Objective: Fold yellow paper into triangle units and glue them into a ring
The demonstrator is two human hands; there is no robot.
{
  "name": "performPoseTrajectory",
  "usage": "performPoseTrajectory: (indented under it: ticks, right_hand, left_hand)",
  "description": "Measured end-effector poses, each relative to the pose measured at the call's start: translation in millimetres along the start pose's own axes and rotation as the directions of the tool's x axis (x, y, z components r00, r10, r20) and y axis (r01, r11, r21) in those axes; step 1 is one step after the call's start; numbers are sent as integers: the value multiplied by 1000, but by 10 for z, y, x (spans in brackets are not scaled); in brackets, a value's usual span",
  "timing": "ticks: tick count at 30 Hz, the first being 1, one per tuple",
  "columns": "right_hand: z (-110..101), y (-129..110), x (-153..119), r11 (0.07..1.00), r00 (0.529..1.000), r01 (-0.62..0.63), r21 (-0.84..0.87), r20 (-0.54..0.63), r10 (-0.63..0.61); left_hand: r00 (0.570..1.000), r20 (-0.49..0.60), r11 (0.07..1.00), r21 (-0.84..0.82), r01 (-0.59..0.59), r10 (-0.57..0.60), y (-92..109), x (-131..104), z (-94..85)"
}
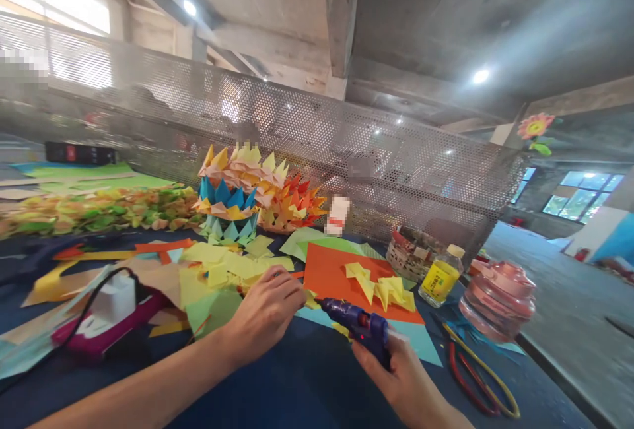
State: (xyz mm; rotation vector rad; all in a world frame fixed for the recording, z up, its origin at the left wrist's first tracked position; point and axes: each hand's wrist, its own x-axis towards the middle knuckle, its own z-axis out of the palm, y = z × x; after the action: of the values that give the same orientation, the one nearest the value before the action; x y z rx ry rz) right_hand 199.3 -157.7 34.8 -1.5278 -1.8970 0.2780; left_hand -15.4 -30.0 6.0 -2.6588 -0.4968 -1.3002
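My right hand (396, 369) grips a dark purple hot glue gun (359, 323), its nozzle pointing left. Close to the nozzle, my left hand (270, 303) is closed, with a small yellow paper piece (311, 299) at its fingertips. Its palm side is hidden. Beyond the glue gun, folded yellow paper pieces (391, 292) rest on an orange sheet (324, 267). Behind my left hand lies a pile of loose yellow paper (225, 267). Farther back stand tiered rings of folded paper points (228, 201) in several colours.
On the left sits a magenta power strip (94, 336) with a white plug (115, 298) and black cable. Scissors (480, 376), a yellow-labelled bottle (442, 276), a pink jug (499, 300) and a woven basket (413, 254) stand or lie right. A perforated metal screen (376, 158) runs behind.
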Motion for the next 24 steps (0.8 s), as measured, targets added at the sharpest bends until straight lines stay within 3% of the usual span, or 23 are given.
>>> performPoseTrajectory:
  ticks: [6, 15, 24]
  right_hand:
    - [24, 83, -99, 997, 1000, 4, -76, 18, -3]
    - [66, 147, -131, 990, 992, 120, -76, 41, -117]
    - [30, 91, -151, 984, 991, 132, -123, 27, -130]
  left_hand:
    - [1000, 13, 1000, 6, -25, 25, 61, 5, -23]
    - [998, 31, 998, -22, -51, 52, 144, -5, -32]
    - [997, 35, 998, -12, -66, 66, 157, -30, -29]
